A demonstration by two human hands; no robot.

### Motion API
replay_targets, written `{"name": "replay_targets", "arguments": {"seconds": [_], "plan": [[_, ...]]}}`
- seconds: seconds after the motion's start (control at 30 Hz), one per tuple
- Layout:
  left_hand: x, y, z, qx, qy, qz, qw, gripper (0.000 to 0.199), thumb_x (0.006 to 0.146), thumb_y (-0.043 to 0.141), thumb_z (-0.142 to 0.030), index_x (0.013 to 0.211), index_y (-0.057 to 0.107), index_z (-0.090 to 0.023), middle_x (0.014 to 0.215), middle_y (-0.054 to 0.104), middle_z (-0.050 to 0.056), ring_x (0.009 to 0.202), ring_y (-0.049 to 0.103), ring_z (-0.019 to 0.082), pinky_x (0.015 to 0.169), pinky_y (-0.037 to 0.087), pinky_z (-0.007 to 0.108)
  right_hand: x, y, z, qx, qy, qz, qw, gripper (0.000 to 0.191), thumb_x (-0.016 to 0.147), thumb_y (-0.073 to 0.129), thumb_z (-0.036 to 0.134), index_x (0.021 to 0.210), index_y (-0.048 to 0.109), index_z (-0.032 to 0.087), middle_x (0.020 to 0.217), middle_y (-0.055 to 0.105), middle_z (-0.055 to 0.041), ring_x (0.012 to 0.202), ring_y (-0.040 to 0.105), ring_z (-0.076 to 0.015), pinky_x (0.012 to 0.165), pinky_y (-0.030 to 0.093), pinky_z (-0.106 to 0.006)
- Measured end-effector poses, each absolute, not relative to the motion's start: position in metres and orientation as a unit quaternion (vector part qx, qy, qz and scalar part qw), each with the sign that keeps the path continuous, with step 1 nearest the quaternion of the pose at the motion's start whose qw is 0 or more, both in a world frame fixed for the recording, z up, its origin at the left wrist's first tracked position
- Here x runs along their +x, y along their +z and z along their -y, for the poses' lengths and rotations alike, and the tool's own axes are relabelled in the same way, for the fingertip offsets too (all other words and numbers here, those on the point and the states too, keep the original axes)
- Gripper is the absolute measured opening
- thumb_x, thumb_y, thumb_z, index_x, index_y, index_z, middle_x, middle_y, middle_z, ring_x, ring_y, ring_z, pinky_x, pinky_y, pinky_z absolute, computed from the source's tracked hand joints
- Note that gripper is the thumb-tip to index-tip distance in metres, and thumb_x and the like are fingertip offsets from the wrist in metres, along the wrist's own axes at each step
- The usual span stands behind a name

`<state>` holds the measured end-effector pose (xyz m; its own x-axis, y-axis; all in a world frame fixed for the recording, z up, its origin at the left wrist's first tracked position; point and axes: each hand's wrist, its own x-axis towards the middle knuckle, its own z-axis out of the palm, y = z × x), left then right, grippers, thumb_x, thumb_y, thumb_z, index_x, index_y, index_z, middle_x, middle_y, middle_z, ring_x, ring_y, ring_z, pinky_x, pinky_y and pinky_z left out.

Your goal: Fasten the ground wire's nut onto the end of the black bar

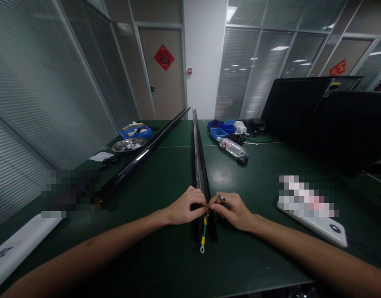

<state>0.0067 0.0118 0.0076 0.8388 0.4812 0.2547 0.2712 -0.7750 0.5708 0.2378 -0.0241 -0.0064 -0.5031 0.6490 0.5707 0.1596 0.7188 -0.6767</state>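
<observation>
A long black channel-shaped rail [199,165] lies lengthwise on the green table, its near end below my hands. My left hand [190,207] and my right hand [232,209] meet over this end, thumbs and fingers pinched together. What is between the fingertips is too small to make out. Just below them hangs a short green wire [204,228] with yellow sleeves and a metal ring terminal [202,249] at its lower end. A ring-like metal piece shows on a finger of my right hand.
Another black rail [141,159] lies diagonally at left. Beyond are a metal dish [128,145], blue trays [218,133] and a plastic bottle [233,147]. A white device [314,221] lies right; a white box [25,244] is left. Dark monitors [348,124] stand at right.
</observation>
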Motion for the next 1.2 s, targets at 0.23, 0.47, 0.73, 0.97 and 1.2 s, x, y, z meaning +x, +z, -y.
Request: {"name": "replay_targets", "arguments": {"seconds": [0.23,0.47,0.73,0.97,1.2], "plan": [[0.0065,0.0070,-0.0120,0.919,0.194,-0.207,0.273,0.019,0.101,0.056,-0.029,0.089,0.066,-0.018,0.089,0.068,0.001,0.093,0.059,0.018,0.094,0.034,0.035,0.2382,-0.0085,0.0220,-0.257,0.291,0.818,0.424,0.023,0.107,0.056,0.029,0.096,0.071,0.015,0.080,0.066,-0.0023,0.057,0.057,-0.0106,0.059,0.048,-0.023],[0.0058,0.0073,-0.0119,0.920,0.204,-0.201,0.266,0.022,0.102,0.054,-0.030,0.087,0.065,-0.018,0.090,0.067,0.001,0.093,0.058,0.018,0.093,0.033,0.035,0.2373,-0.0067,0.0240,-0.253,0.283,0.819,0.430,0.025,0.106,0.057,0.032,0.095,0.071,0.015,0.079,0.067,-0.0026,0.062,0.060,-0.0125,0.064,0.050,-0.024],[0.0065,0.0059,-0.0130,0.923,0.196,-0.204,0.261,0.023,0.103,0.054,-0.032,0.088,0.065,-0.018,0.088,0.067,0.001,0.091,0.059,0.018,0.092,0.034,0.034,0.2373,-0.0105,0.0232,-0.261,0.297,0.814,0.426,0.023,0.106,0.058,0.030,0.096,0.071,0.015,0.080,0.068,-0.0026,0.059,0.059,-0.0114,0.062,0.050,-0.023],[0.0057,0.0076,-0.0116,0.922,0.195,-0.208,0.261,0.025,0.103,0.054,-0.034,0.088,0.066,-0.018,0.089,0.069,0.002,0.092,0.059,0.019,0.093,0.034,0.035,0.2376,-0.0095,0.0236,-0.256,0.293,0.816,0.427,0.023,0.106,0.058,0.030,0.096,0.072,0.015,0.082,0.069,-0.0032,0.058,0.059,-0.0111,0.061,0.050,-0.023],[0.0049,0.0080,-0.0122,0.922,0.191,-0.205,0.269,0.024,0.104,0.053,-0.034,0.091,0.067,-0.018,0.092,0.069,0.002,0.094,0.059,0.019,0.093,0.034,0.035,0.2373,-0.0093,0.0251,-0.256,0.300,0.814,0.427,0.022,0.104,0.060,0.031,0.095,0.072,0.015,0.080,0.069,-0.0031,0.059,0.061,-0.0123,0.064,0.052,-0.025]]}}
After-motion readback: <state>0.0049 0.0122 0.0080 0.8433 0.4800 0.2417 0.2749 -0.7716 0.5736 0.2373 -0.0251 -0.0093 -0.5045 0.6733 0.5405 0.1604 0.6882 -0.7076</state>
